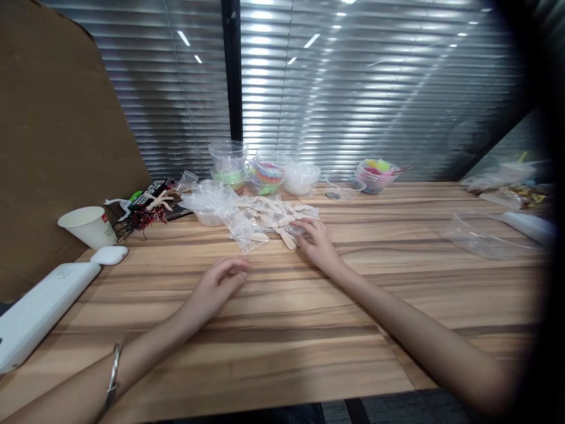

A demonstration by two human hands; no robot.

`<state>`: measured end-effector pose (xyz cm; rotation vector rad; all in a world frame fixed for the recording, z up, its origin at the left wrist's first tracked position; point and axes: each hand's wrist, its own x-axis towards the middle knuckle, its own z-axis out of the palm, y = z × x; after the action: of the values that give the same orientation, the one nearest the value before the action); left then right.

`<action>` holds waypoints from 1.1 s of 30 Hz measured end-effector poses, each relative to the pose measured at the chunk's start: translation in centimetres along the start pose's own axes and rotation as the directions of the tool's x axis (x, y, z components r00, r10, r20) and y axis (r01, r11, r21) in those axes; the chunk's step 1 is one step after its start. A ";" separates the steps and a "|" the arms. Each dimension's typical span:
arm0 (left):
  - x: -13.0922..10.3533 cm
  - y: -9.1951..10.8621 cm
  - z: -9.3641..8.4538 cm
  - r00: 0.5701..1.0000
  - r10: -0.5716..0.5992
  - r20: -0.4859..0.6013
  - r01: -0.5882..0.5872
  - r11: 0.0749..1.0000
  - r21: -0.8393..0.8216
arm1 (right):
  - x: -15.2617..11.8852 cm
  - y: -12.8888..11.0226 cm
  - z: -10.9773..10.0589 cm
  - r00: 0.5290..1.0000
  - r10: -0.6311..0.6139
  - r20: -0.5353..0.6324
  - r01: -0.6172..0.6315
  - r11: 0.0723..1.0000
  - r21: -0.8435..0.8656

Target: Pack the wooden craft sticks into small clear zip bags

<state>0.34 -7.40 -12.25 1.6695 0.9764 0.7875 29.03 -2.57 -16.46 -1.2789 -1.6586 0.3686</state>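
Observation:
My right hand (pixel 314 240) reaches to the right edge of a pile of small clear plastic bags (pixel 241 227). Its fingers are stretched and apart, touching or just over the pale, flat wooden-looking pieces (pixel 286 238) there. I cannot tell exactly what these pieces are. My left hand (pixel 223 280) hovers on or just above the table nearer to me, fingers loosely curved with a gap to the thumb, holding nothing. A metal bangle (pixel 113 371) circles the left wrist. Behind the pile's left side sits a clear tub (pixel 209 217) with bags over it.
Stacked clear tubs (pixel 228 159), a tub with coloured contents (pixel 268 174) and another with bright pieces (pixel 376 174) line the back. At left are a paper cup (pixel 90 228), a white case (pixel 109 255) and a long white device (pixel 48 312). Clear plastic (pixel 485 238) lies right.

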 end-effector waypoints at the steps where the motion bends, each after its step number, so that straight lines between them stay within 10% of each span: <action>1: 0.6 -0.4 -0.4 0.999 -0.003 -0.041 0.002 1.000 -0.029 | -0.2 -0.5 0.1 0.999 -0.034 0.020 0.035 0.998 -0.051; 8: 3.1 -2.4 -3.1 0.996 -0.093 0.015 0.093 0.947 -0.306 | -1.4 -3.3 0.5 0.955 -0.193 0.227 0.285 0.812 -0.509; 33: 3.3 -2.4 -3.3 0.997 -0.072 -0.034 0.060 0.960 -0.275 | -1.7 -2.8 1.0 0.896 -0.287 0.339 0.414 0.814 -0.408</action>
<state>-1.54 -2.69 -13.46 1.3798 0.9039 0.8746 26.56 -4.91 -15.77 -1.2584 -2.2677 -0.1165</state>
